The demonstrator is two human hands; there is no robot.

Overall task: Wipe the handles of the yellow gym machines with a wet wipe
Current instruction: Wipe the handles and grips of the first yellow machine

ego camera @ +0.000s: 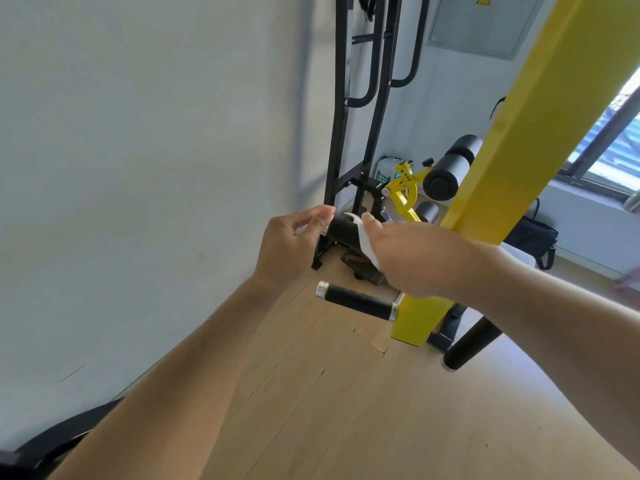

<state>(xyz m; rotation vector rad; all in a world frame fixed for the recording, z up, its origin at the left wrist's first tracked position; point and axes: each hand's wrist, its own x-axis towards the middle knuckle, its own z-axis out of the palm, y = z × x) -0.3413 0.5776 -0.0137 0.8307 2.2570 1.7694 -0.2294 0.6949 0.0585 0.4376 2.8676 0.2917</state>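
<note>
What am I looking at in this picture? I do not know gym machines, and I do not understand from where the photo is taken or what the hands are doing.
There is one picture, taken by a camera worn on a person's head, looking forward and down at that person's own two bare arms. The big yellow beam is part of a gym machine. Two black handles stick out from it toward the wall. The upper handle is the one being cleaned: the right hand presses a white wet wipe around it, and the left hand touches its free end with loosely curled fingers. The lower handle, with silver end caps, is untouched. Below is a wooden floor; a black frame stands against the white wall, and padded rollers of another yellow machine are behind.
</note>
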